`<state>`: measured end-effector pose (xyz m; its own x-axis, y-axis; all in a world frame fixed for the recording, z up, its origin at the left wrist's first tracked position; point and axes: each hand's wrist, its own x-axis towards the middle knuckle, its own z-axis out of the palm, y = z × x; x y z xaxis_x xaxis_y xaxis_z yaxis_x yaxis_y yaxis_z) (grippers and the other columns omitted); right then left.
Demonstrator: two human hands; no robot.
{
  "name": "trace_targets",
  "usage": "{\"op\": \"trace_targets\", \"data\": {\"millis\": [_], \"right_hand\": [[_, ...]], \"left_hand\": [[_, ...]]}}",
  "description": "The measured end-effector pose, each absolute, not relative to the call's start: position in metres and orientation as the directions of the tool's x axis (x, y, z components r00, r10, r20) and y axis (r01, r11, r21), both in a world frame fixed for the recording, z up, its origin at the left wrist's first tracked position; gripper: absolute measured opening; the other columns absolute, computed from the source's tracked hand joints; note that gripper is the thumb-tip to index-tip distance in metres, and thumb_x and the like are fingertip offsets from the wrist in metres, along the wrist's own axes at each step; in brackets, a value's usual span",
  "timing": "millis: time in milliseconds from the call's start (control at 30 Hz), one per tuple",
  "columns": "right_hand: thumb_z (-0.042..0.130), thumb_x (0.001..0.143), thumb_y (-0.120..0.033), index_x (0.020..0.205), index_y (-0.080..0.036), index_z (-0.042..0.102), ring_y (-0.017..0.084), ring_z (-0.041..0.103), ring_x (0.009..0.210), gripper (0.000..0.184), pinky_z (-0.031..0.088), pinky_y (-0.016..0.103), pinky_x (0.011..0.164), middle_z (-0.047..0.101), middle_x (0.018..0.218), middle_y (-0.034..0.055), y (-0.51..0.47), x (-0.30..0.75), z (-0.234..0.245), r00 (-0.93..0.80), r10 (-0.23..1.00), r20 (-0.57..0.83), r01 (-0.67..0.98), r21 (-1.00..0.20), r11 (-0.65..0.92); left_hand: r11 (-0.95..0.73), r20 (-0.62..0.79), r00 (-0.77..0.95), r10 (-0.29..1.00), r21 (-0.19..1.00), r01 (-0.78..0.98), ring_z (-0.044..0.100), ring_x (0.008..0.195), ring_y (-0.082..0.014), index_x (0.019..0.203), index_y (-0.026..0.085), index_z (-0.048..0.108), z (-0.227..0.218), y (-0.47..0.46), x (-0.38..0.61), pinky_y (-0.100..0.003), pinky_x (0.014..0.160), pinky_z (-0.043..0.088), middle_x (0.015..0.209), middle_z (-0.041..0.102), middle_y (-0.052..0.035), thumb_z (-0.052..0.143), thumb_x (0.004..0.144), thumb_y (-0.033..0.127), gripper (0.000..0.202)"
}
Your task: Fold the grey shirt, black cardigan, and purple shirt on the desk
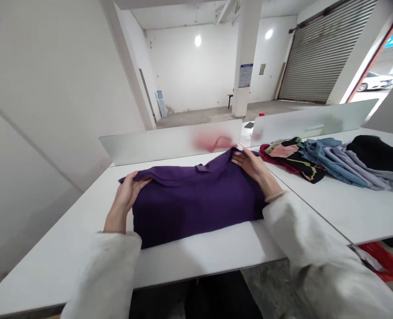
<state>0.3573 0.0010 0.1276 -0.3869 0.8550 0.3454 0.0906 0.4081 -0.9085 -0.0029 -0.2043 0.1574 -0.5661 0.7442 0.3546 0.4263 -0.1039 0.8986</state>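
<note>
A purple collared shirt (196,199) lies spread on the white table (67,257) in front of me. My left hand (127,192) grips the shirt's left upper edge, fingers curled over the cloth. At the far right corner, near the collar, my right hand (252,165) pinches the shirt's upper edge. Both arms wear pale long sleeves.
A pile of clothes (332,161), red, patterned, blue, lilac and black, lies on the adjoining table to the right. Frosted divider panels (170,144) stand along the tables' far edges. A red basket (382,261) sits on the floor at right. A wall runs along the left.
</note>
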Motion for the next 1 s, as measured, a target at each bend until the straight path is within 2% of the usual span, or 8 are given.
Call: {"op": "trace_targets", "data": {"millis": [133, 233, 333, 467, 733, 800, 867, 1000], "right_hand": [[0.017, 0.098, -0.045, 0.134, -0.013, 0.045, 0.021, 0.053, 0.118, 0.056, 0.041, 0.035, 0.099, 0.055, 0.130, 0.0157, 0.033, 0.313, 0.081, -0.504, 0.818, 0.277, 0.520, -0.659, 0.543], [0.032, 0.095, -0.044, 0.126, -0.009, 0.055, 0.026, 0.045, 0.126, 0.052, 0.028, 0.043, 0.108, 0.052, 0.132, 0.0188, 0.033, 0.302, 0.037, -0.542, 0.808, 0.231, 0.626, -0.531, 0.571], [0.036, 0.094, -0.042, 0.129, -0.012, 0.054, 0.028, 0.029, 0.136, 0.049, 0.014, 0.050, 0.112, 0.042, 0.142, 0.0172, 0.032, 0.302, 0.012, -0.578, 0.792, 0.199, 0.684, -0.412, 0.603], [0.029, 0.096, -0.041, 0.136, -0.016, 0.046, 0.025, 0.021, 0.140, 0.050, 0.011, 0.050, 0.112, 0.032, 0.148, 0.0146, 0.035, 0.305, 0.005, -0.610, 0.776, 0.159, 0.716, -0.309, 0.626], [0.026, 0.097, -0.038, 0.143, -0.017, 0.035, 0.031, 0.021, 0.139, 0.051, 0.022, 0.053, 0.109, 0.030, 0.149, 0.0154, 0.028, 0.308, 0.020, -0.619, 0.784, 0.053, 0.778, -0.093, 0.621], [0.033, 0.096, -0.036, 0.143, -0.016, 0.036, 0.035, 0.023, 0.137, 0.051, 0.026, 0.056, 0.106, 0.033, 0.147, 0.0176, 0.015, 0.304, 0.036, -0.622, 0.782, 0.023, 0.781, -0.045, 0.623], [0.036, 0.095, -0.034, 0.143, -0.015, 0.036, 0.036, 0.025, 0.136, 0.052, 0.027, 0.057, 0.106, 0.035, 0.146, 0.0179, -0.008, 0.295, 0.051, -0.678, 0.732, 0.075, 0.732, -0.027, 0.681], [0.026, 0.096, -0.026, 0.146, -0.015, 0.028, 0.027, 0.025, 0.138, 0.051, 0.027, 0.049, 0.109, 0.031, 0.149, 0.0122, -0.071, 0.264, 0.053, -0.818, 0.542, 0.194, 0.530, -0.111, 0.840]], "left_hand": [[0.063, 0.318, -0.456, 0.831, 0.761, 0.646, 0.058, 0.101, -0.0218, 0.119, 0.014, 0.054, 0.107, -0.158, -0.010, -0.043, 0.085, 0.050, 0.119, 0.056, -0.0089, 0.053, 0.090, 0.034, 0.035], [0.144, 0.267, -0.373, 0.889, 0.610, 0.779, 0.054, 0.114, -0.0247, 0.117, 0.015, 0.057, 0.062, -0.140, -0.016, -0.050, 0.099, 0.041, 0.124, 0.057, -0.0117, 0.051, 0.091, 0.030, 0.031], [0.162, 0.227, -0.284, 0.932, 0.440, 0.883, 0.038, 0.132, -0.0275, 0.123, 0.012, 0.055, 0.031, -0.131, -0.023, -0.052, 0.111, 0.021, 0.136, 0.050, -0.0151, 0.043, 0.092, 0.025, 0.036], [0.171, 0.187, -0.223, 0.957, 0.255, 0.952, 0.026, 0.138, -0.0266, 0.136, 0.010, 0.043, 0.016, -0.127, -0.029, -0.050, 0.113, 0.014, 0.145, 0.039, -0.0131, 0.034, 0.094, 0.033, 0.048], [0.187, 0.152, -0.183, 0.971, -0.011, 0.982, 0.027, 0.137, -0.0336, 0.139, 0.006, 0.038, 0.029, -0.137, -0.006, -0.055, 0.108, 0.025, 0.146, 0.035, -0.0182, 0.025, 0.096, 0.042, 0.058], [0.099, 0.157, -0.084, 0.984, -0.093, 0.991, 0.029, 0.136, -0.0347, 0.138, 0.006, 0.040, 0.041, -0.144, 0.018, -0.055, 0.108, 0.026, 0.145, 0.037, -0.0186, 0.025, 0.096, 0.042, 0.058], [-0.036, 0.206, 0.058, 0.977, -0.110, 0.993, 0.030, 0.136, -0.0323, 0.139, 0.008, 0.040, 0.049, -0.152, 0.047, -0.053, 0.109, 0.025, 0.145, 0.038, -0.0156, 0.023, 0.097, 0.039, 0.055], [-0.229, 0.279, 0.240, 0.930, -0.074, 0.971, 0.030, 0.136, -0.0267, 0.140, 0.006, 0.037, 0.042, -0.165, 0.093, -0.049, 0.112, 0.024, 0.145, 0.038, -0.0138, 0.022, 0.097, 0.026, 0.050]]}}
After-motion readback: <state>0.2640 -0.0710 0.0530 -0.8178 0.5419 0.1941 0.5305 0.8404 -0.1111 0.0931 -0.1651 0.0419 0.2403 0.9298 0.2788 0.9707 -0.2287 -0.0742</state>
